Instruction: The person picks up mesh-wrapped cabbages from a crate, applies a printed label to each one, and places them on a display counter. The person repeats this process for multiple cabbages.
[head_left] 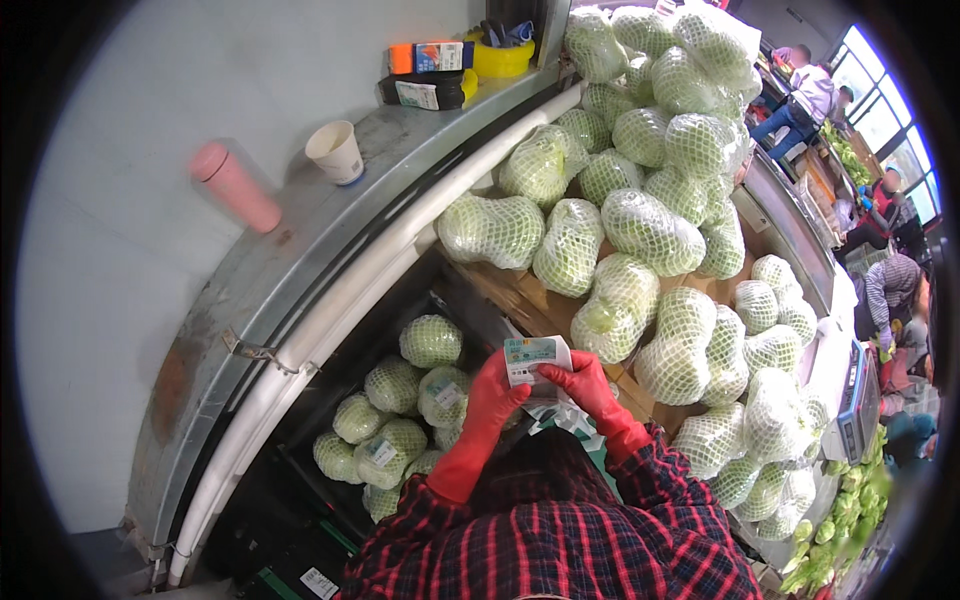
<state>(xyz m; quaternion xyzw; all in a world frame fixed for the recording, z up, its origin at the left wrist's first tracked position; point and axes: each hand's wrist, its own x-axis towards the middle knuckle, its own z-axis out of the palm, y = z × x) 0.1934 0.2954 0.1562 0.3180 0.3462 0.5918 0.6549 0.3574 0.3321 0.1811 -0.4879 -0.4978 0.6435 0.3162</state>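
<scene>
In red rubber gloves, my left hand point(490, 393) and my right hand point(588, 384) hold a small stack of white-and-green printed labels point(532, 352) between them, in front of my body. My right thumb presses on the stack's right edge; the left fingers grip its lower left. Close by on the right, pale green cabbage-like vegetables point(615, 305) in white foam nets and clear film are piled on a cardboard-covered table. Below my left hand, a dark crate point(480, 300) contains several more net-wrapped vegetables point(390, 447), some bearing a white label.
A metal ledge point(290, 215) along the left wall carries a pink bottle point(235, 187), a paper cup point(335, 153) and tape rolls point(430, 92). A white pipe point(400, 225) runs beside it. On the right stand a scale point(853, 405) and leafy greens point(845, 515). Several people work farther off.
</scene>
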